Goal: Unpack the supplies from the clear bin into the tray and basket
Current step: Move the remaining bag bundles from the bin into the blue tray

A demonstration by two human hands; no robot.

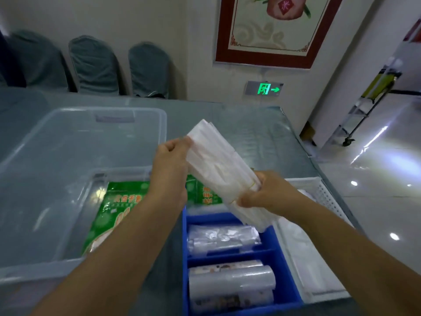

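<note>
Tray [284, 258]: blue, nearest, with rolls [230, 281] in its compartments.
Basket [328, 197]: white, just right of the tray.
Right hand [262, 195]: grip closed round the bundle's lower end.
Left hand [170, 160]: grip pinching its upper edge.
Bundle [218, 165]: white bags, held tilted above the tray.
Bin [68, 179]: clear, left on the bench, green packet [114, 213] inside.

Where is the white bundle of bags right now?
In the head view, centre frame: the white bundle is held in the air by both hands, left hand and right hand, above the blue tray.
</note>
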